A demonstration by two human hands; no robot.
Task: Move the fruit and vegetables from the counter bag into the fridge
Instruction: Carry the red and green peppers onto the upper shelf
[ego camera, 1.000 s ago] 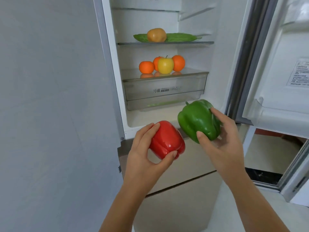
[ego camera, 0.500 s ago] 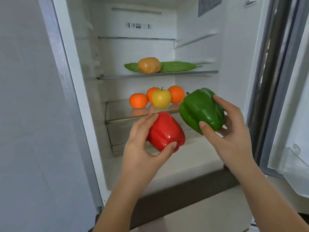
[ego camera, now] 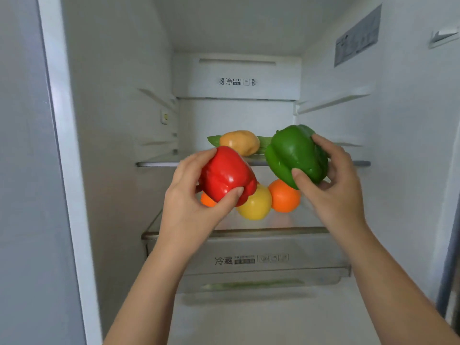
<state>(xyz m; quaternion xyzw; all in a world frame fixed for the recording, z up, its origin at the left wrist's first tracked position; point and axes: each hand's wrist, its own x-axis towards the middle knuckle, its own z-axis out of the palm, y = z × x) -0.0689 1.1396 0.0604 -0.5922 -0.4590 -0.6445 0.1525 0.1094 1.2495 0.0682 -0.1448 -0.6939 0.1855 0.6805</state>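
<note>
My left hand (ego camera: 189,205) grips a red bell pepper (ego camera: 225,176) in front of the open fridge. My right hand (ego camera: 333,185) grips a green bell pepper (ego camera: 293,153) at about the height of the upper glass shelf (ego camera: 154,164). Both peppers hang in the air just before the shelves. Behind them a potato (ego camera: 240,141) lies on a long green vegetable (ego camera: 213,140) on the upper shelf. On the lower shelf (ego camera: 308,230) stand a yellow apple (ego camera: 256,205) and an orange (ego camera: 283,197); another orange (ego camera: 206,200) peeks out behind my left hand.
A clear crisper drawer (ego camera: 249,260) sits under the lower shelf. The fridge's left wall (ego camera: 112,145) and right wall (ego camera: 403,145) close in the space. Bare shelf shows to the left of the potato. A grey wall (ego camera: 22,170) is at far left.
Both hands have risen and moved deeper toward the fridge with their peppers, from near the drawer level up to the shelves. The view has closed in on the fridge interior.
</note>
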